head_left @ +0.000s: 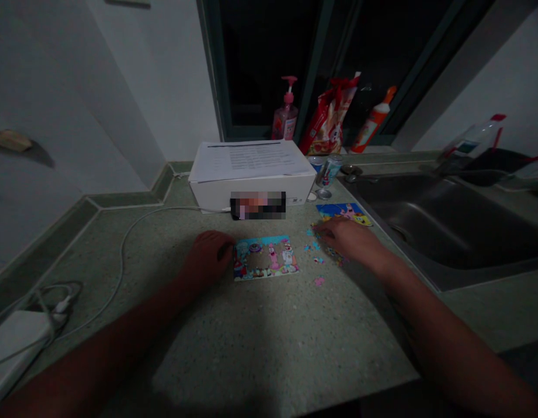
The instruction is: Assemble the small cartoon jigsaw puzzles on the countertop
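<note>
A partly assembled jigsaw puzzle (288, 261) with cartoon figures lies flat on the counter, with a gap inside its border at the left middle. My left hand (210, 255) rests beside it, fingers curled and tips at the puzzle's left edge. Over the loose jigsaw pieces (318, 260) to the right is my right hand (349, 239), its fingers drawn together low among them; whatever is between the fingertips is hidden. One pink piece (320, 281) lies nearer to me. Behind my right hand, a blue and yellow cartoon picture (332, 209) is partly covered.
Behind the puzzle stands a white box (212, 188) with a blurred-out phone (257, 206) against it, its cable (121, 255) running left. A can (330, 169) stands near the box, and the metal sink (443, 232) is at right. Bottles and a red bag (329, 119) line the windowsill.
</note>
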Action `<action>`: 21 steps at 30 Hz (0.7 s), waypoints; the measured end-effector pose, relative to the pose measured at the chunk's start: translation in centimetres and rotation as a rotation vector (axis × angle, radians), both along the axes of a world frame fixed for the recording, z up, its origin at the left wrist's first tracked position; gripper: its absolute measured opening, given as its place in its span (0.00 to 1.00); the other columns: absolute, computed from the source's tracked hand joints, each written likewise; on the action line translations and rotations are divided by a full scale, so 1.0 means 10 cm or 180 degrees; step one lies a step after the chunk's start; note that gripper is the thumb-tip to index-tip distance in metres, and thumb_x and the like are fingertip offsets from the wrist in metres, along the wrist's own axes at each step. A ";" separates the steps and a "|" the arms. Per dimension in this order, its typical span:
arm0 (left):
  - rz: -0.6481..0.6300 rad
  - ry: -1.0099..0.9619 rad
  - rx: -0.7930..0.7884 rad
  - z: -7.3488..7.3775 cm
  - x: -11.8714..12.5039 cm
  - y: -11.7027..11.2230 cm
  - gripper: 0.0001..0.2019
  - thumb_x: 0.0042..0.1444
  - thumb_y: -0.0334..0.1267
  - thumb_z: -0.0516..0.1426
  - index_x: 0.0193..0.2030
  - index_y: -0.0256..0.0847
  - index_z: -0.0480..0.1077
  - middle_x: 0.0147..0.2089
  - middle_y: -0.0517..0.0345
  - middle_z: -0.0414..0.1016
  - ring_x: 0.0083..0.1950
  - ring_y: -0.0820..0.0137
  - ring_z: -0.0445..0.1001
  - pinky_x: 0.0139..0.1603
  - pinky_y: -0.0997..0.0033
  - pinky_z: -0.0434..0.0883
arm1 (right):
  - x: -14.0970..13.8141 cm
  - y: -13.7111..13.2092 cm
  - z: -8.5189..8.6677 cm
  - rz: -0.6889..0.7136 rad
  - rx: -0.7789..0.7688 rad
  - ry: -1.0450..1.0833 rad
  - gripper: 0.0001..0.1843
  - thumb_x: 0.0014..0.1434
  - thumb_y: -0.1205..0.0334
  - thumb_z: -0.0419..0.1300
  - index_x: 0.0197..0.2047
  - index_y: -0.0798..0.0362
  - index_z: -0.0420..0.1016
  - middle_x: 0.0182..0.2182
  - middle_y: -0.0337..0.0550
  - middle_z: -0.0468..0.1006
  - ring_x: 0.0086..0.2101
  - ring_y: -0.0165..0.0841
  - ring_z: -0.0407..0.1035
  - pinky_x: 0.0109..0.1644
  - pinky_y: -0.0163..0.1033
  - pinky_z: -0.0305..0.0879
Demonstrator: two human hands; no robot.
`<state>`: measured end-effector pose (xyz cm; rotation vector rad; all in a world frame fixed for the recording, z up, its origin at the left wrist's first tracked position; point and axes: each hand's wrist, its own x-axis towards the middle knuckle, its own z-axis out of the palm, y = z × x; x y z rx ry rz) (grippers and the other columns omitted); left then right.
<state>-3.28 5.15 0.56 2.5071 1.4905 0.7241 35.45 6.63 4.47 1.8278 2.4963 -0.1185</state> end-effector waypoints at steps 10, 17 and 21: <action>-0.0016 0.0063 -0.0074 0.06 0.02 -0.03 0.11 0.67 0.31 0.55 0.46 0.44 0.79 0.47 0.49 0.86 0.50 0.56 0.82 0.60 0.47 0.78 | 0.05 0.05 -0.09 0.0115 -0.0032 0.0217 0.21 0.72 0.65 0.58 0.61 0.54 0.85 0.58 0.55 0.86 0.57 0.49 0.79 0.62 0.48 0.72; 0.0029 0.0062 -0.0108 0.06 0.03 -0.03 0.10 0.66 0.30 0.57 0.46 0.43 0.79 0.47 0.50 0.86 0.51 0.56 0.82 0.60 0.47 0.78 | 0.08 0.08 -0.14 0.0024 -0.0059 0.0465 0.18 0.67 0.67 0.58 0.53 0.55 0.87 0.48 0.55 0.89 0.45 0.47 0.83 0.50 0.47 0.75; 0.0018 0.0080 -0.0138 0.07 0.04 -0.04 0.10 0.67 0.30 0.56 0.48 0.39 0.79 0.48 0.48 0.86 0.52 0.57 0.82 0.62 0.50 0.76 | 0.10 0.09 -0.16 -0.0129 0.0046 0.0558 0.15 0.63 0.66 0.61 0.48 0.53 0.86 0.45 0.53 0.89 0.43 0.47 0.83 0.46 0.46 0.73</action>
